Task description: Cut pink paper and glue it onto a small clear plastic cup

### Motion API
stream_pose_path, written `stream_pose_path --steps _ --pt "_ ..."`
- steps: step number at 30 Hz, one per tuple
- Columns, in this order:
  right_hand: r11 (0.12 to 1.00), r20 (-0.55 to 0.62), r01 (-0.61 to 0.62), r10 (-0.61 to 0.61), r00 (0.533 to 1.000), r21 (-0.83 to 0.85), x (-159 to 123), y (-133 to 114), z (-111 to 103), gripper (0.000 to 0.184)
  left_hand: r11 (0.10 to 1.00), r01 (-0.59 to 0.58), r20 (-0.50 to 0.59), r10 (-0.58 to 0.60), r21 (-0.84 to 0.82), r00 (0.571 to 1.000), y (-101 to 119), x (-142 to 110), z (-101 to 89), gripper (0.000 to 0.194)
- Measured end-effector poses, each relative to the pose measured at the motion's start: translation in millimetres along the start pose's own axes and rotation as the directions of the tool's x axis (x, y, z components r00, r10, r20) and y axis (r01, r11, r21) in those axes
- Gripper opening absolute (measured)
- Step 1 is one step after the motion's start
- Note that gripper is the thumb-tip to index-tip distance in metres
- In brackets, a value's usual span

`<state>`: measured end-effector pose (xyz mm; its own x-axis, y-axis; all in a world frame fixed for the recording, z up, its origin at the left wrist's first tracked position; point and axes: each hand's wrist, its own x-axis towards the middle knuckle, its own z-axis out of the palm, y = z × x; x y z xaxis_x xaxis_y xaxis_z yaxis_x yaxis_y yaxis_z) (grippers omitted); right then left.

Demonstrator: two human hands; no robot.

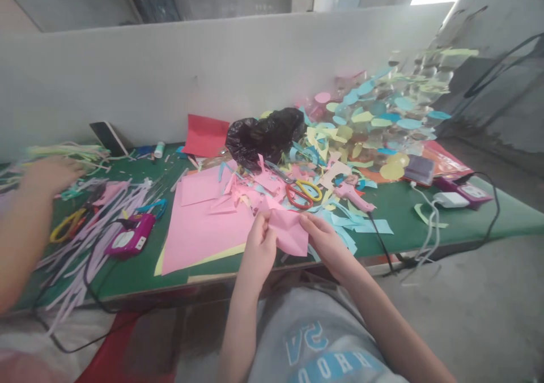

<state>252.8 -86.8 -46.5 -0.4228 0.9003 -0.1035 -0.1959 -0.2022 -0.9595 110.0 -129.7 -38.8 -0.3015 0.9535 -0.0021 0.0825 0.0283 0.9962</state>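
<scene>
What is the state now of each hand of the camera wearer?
Left hand: closed, holding the pink paper piece by one side.
Right hand: closed, holding its other side.

The held paper (293, 234) at centre is pink, the bench (397, 200) green, the bag (272, 133) at upper centre black, the shirt (344, 326) at the bottom grey (lettered in blue and white).

One head-worn cam, facing forward and down from just above the grey printed shirt (272, 337), bottom centre. Bare left hand (260, 242) and right hand (325, 240) close, mid-frame; long green table (510, 213) beyond; pale grey partition (127, 77) farther, upper frame.
</scene>
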Motion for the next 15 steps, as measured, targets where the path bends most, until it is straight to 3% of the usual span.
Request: stream_pose_path --steps 5,8,15 --pt "0.986 -0.026 0.051 -0.056 0.998 -0.161 0.3 -4.6 -5.4 0.037 0.995 -0.066 -0.168 0.078 0.072 0.983 -11.4 5.6 4.6 0.030" --pt "0.984 0.012 0.075 -0.074 0.997 -0.164 1.4 -4.8 -8.1 0.040 0.991 -0.065 -0.221 0.091 0.121 0.971 -9.5 6.8 6.8 0.023" --pt "0.979 0.042 0.146 -0.142 0.989 -0.143 6.0 -1.8 -11.0 0.041 0.994 -0.043 -0.134 0.056 0.102 0.989 -8.1 7.9 5.5 0.038"
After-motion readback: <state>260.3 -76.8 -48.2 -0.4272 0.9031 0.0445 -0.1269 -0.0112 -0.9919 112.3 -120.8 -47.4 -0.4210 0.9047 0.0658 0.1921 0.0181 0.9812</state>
